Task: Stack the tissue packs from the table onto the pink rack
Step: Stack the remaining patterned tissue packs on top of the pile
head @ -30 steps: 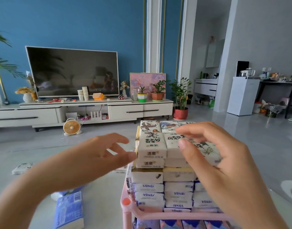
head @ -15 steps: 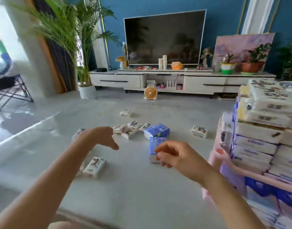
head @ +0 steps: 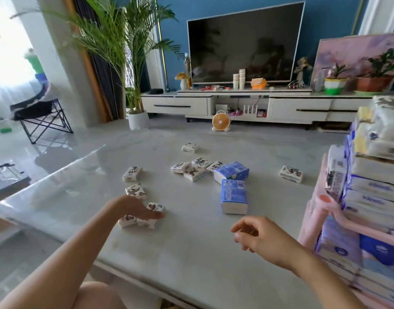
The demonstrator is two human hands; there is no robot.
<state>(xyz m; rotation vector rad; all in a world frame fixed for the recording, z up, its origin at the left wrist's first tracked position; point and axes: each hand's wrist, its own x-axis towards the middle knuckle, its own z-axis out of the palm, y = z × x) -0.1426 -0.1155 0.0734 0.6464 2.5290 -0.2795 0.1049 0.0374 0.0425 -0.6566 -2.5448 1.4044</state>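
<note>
Pink rack (head: 308,228) stands loaded at the table's (head: 191,253) right edge as your left hand (head: 133,207) covers tissue packs (head: 155,207) near its front-left corner, grip unclear; your right hand (head: 258,236) hangs loosely curled, empty, likely awaiting another.

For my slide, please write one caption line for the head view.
Left hand touches small tissue packs on the table; right hand hovers empty near the loaded pink rack.
</note>
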